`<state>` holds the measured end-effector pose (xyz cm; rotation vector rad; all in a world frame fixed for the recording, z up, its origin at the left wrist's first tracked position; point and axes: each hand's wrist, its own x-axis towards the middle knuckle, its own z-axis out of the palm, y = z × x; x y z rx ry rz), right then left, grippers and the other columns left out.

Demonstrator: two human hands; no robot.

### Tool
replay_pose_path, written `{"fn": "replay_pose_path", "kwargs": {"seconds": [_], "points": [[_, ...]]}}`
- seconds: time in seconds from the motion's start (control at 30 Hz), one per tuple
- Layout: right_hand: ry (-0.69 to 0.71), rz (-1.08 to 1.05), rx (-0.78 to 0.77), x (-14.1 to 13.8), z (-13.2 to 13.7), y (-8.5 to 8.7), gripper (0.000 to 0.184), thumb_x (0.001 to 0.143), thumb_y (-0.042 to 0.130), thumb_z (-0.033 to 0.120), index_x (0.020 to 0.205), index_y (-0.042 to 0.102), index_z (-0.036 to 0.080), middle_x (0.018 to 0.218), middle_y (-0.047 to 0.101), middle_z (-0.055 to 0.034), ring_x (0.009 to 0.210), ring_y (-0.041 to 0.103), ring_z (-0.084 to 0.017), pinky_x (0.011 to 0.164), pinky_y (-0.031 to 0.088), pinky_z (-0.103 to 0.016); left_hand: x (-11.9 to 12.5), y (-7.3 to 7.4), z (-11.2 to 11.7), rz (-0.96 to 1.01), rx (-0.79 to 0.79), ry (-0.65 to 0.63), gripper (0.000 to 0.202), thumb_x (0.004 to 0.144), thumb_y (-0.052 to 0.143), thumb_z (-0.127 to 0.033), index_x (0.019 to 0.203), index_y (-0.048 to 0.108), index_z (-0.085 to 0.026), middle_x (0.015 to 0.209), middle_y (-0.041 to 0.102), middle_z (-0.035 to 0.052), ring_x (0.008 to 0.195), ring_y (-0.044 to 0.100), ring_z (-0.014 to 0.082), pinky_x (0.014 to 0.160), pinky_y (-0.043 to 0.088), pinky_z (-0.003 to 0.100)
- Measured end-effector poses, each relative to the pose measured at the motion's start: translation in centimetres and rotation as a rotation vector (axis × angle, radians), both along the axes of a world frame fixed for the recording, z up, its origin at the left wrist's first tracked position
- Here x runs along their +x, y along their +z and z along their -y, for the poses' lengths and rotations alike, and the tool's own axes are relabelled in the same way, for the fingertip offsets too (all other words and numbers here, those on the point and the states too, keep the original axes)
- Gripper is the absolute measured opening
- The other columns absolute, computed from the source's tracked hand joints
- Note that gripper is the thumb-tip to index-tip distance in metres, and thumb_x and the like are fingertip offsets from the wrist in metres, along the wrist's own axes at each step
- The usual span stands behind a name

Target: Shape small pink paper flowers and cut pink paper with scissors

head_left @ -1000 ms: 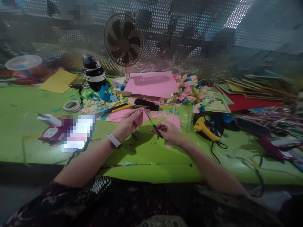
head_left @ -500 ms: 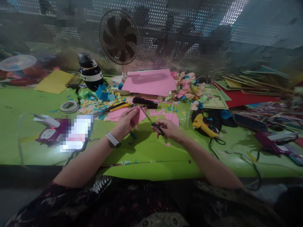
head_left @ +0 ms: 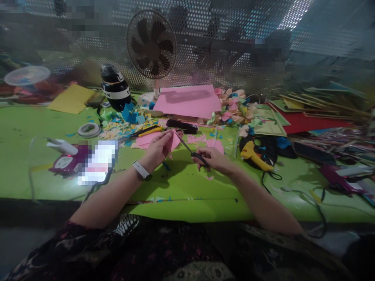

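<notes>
My left hand pinches a folded piece of pink paper above the green table. In my right hand is a pair of scissors, its fingers closed round the dark handles. The blades point up and left and reach the top of the pink paper; whether they are apart is too small to tell. More pink paper lies behind my left hand, and cut pink scraps lie beyond my right hand. A black stapler rests just behind the paper.
A lit phone and a tape roll lie to the left. Behind stand a black bottle, a fan and pink sheets. Paper flowers are heaped at back right, with a yellow glue gun nearer.
The whole view has shifted slightly, so everything appears a little further right. Both hands keep their hold on the paper and the scissors, with the blades still at the paper's top.
</notes>
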<state>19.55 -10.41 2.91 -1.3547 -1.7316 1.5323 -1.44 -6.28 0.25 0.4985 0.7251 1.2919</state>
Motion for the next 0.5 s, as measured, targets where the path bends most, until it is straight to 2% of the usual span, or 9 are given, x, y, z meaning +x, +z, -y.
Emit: {"fn": "replay_pose_path", "kwargs": {"seconds": [0.2,0.33,0.43,0.5], "points": [[0.032,-0.01,0.026,1.8,-0.4,1.2,0.054,0.065,0.083,0.066,0.076,0.062,0.018,0.061,0.065,0.0005,0.051,0.056,-0.009,0.041,0.036,-0.02,-0.1,0.3,0.0,0.01,-0.053,0.063,0.01,0.085,0.071,-0.004,0.088,0.074,-0.013,0.085,0.078,0.0024,0.074,0.073,0.0063,0.075,0.058,0.013],[-0.053,-0.047,0.115,2.5,-1.1,0.9,0.06,0.066,0.077,0.075,0.08,0.063,0.019,0.067,0.067,-0.0008,0.048,0.052,-0.009,0.045,0.041,-0.023,-0.1,0.5,0.2,-0.01,-0.048,0.034,0.01,0.086,0.07,-0.005,0.087,0.075,-0.013,0.084,0.077,0.0026,0.071,0.071,0.0068,0.072,0.058,0.014],[-0.165,0.146,0.309,2.1,-1.5,0.0,0.055,0.068,0.076,0.072,0.079,0.065,0.019,0.071,0.068,-0.0028,0.055,0.055,-0.012,0.051,0.043,-0.027,0.0,0.6,0.3,-0.006,-0.036,0.029,0.01,0.085,0.072,-0.006,0.087,0.075,-0.015,0.083,0.078,0.0019,0.072,0.071,0.0068,0.072,0.058,0.014],[-0.181,0.336,0.436,1.6,-1.6,-0.7,0.048,0.072,0.075,0.067,0.073,0.066,0.02,0.073,0.069,-0.004,0.061,0.056,-0.014,0.055,0.043,-0.029,0.0,0.7,0.3,0.005,-0.04,0.036,0.012,0.085,0.071,-0.004,0.085,0.075,-0.015,0.083,0.077,0.0016,0.072,0.071,0.006,0.072,0.058,0.013]]}}
